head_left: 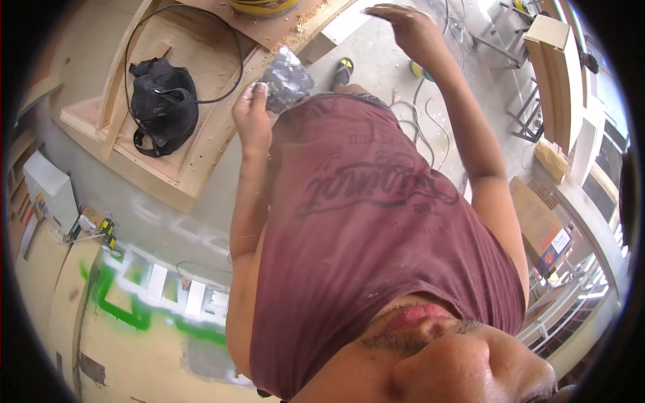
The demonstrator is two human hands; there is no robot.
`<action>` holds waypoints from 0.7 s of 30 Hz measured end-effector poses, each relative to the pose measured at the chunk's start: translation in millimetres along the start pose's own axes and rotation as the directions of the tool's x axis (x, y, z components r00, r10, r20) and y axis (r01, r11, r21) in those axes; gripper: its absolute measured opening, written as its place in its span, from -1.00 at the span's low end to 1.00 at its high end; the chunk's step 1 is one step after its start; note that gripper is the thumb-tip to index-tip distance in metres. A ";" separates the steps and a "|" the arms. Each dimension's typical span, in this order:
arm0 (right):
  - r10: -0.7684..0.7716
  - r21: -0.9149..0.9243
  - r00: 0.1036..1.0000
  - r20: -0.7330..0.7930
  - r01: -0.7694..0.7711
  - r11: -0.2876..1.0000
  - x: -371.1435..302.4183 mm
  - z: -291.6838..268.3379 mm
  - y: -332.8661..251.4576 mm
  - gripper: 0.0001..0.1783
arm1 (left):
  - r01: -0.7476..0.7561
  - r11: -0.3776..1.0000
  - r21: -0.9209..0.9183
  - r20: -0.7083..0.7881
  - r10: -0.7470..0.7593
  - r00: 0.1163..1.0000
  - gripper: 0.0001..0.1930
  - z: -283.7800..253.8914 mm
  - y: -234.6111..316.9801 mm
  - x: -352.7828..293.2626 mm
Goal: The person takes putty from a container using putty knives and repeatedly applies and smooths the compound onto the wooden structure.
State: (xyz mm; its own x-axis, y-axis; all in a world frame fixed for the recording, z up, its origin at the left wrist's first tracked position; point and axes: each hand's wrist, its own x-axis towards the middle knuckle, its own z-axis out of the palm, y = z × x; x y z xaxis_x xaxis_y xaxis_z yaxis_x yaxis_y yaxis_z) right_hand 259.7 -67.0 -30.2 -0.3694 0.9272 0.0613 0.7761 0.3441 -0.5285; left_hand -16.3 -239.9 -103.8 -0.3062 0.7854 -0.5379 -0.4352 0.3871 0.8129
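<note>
My left hand (254,117) pinches the edge of a grey, flat, crumpled-looking sheet (289,84), thumb on top. White paste is smeared on the sheet's far end and on my left thumb. Farther off and to the right, my right hand (411,28) reaches out with its fingers stretched toward the left. Nothing shows in its fingers, though its underside is hidden. Closest to those fingertips is a white-faced board (341,28) at the end of the wooden workpiece.
A black fabric bag (163,104) and a looped black cable lie in an open wooden frame (188,178) on the left. Wood shavings and a yellow tub (265,5) are at the top. Cables (416,114) run over the floor; a curved wooden piece (556,87) stands at right.
</note>
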 end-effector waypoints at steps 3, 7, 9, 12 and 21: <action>-0.244 -0.112 0.966 0.087 0.253 0.961 8.6 19.0 8.3 -0.58 | -0.014 1.000 -0.009 -0.047 0.014 0.999 -0.75 -9.3 1.0 3.3; -0.420 -0.308 0.879 0.225 0.473 0.826 7.8 51.5 24.3 -0.58 | -0.018 0.995 -0.103 -0.097 0.008 0.995 -0.79 -8.3 4.6 2.3; -0.309 -0.430 0.905 0.293 0.414 0.802 1.9 61.8 31.3 -0.61 | -0.034 0.978 -0.205 -0.120 0.009 0.993 -0.80 -5.1 3.1 1.6; -0.352 -0.412 0.896 0.270 0.438 0.799 -3.7 74.9 42.3 -0.60 | -0.019 0.981 -0.192 -0.096 0.001 0.995 -0.80 -10.2 -7.6 4.9; -0.312 -0.396 0.894 0.320 0.426 0.814 -3.2 70.1 37.1 -0.59 | 0.021 0.977 -0.212 -0.073 -0.038 0.997 -0.81 0.6 -3.1 8.8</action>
State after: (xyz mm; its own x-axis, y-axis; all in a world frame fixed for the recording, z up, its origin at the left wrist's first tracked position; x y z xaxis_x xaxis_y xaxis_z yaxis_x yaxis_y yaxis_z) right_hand 253.9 -67.5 -109.3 -0.7364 0.6746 -0.0517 0.6765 0.7332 -0.0689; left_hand -17.1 -233.9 -110.9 -0.3509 0.7328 -0.5831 -0.6110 0.2927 0.7355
